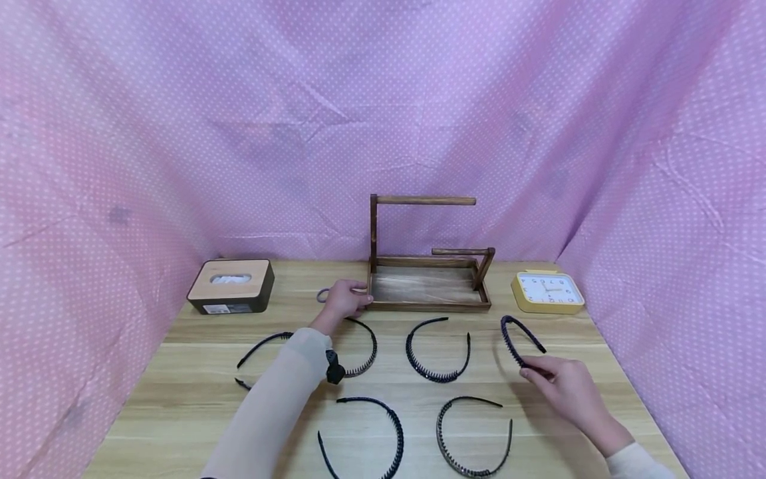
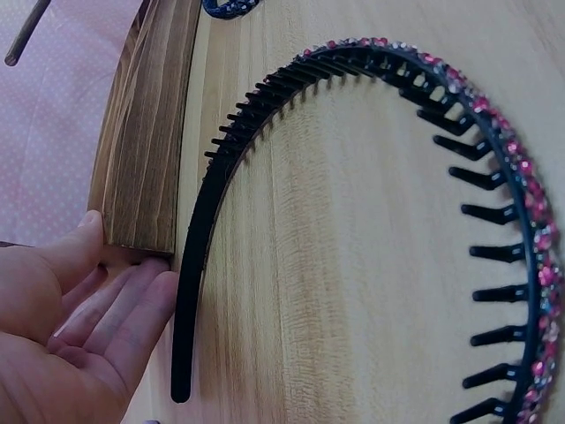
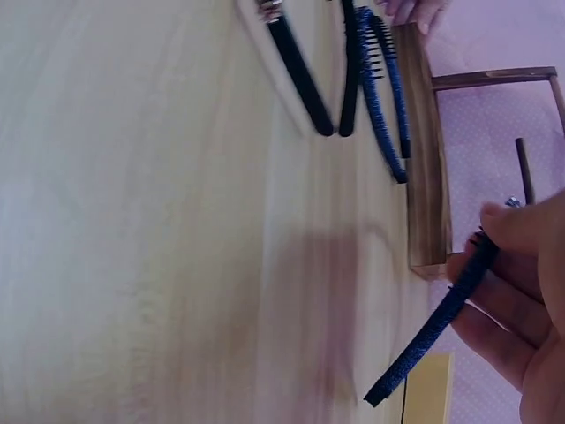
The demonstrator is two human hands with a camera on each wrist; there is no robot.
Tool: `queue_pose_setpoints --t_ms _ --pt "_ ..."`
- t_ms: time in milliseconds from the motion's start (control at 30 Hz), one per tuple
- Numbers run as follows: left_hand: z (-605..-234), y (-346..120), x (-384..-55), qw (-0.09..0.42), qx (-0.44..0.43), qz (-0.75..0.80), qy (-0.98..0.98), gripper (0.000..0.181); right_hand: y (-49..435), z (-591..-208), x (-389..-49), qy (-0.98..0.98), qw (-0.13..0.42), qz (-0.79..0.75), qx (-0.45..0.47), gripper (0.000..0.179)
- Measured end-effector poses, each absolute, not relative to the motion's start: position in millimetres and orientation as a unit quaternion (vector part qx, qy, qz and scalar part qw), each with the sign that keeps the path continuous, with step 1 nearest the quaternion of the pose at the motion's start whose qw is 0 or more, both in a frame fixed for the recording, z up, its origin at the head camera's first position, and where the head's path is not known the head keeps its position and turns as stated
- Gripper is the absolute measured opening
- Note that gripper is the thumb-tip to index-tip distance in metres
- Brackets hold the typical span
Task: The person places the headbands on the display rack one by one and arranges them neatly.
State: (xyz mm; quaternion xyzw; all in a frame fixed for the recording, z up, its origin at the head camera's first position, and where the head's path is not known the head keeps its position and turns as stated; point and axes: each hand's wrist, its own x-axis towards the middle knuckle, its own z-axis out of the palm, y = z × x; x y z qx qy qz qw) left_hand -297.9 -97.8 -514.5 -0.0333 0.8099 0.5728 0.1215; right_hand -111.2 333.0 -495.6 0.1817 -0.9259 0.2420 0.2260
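My left hand (image 1: pixel 346 301) holds the left front corner of a brown wooden stand (image 1: pixel 427 307), thumb and fingers on either side of the corner in the left wrist view. The stand has a shallow tray and two bars of unequal height. A toothed headband (image 2: pixel 521 203) with pink and clear stones lies close beside those fingers. At the right, my right hand (image 1: pixel 562 389) pinches a dark blue toothed headband (image 1: pixel 509 339) by one side, raised over the table. In the right wrist view this headband (image 3: pixel 433 327) looks fabric-wrapped, its other part hidden by the hand.
Several headbands lie spread on the wooden table (image 1: pixel 161 399), among them one headband (image 1: pixel 439 379) before the stand and another headband (image 1: pixel 439 432) nearer. A tissue box (image 1: pixel 230 286) stands back left, a yellow clock (image 1: pixel 547 293) back right. Pink dotted cloth (image 1: pixel 299 133) hangs around.
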Motion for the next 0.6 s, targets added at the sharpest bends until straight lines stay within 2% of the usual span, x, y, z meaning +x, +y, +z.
queue_pose_setpoints --t_ms 167,367,600 --pt "-515 -98 -296 0.120 -0.035 0.571 0.811 0.045 333 -487 -112 -0.909 0.261 0.298 0.127 0.026" --pt "-516 -97 -296 0.113 -0.035 0.568 0.815 0.043 334 -468 -117 -0.889 0.270 0.365 0.055 0.021" --pt "-512 -95 -295 0.106 -0.037 0.555 0.824 0.043 332 -431 -134 -0.857 0.294 0.422 0.032 0.024"
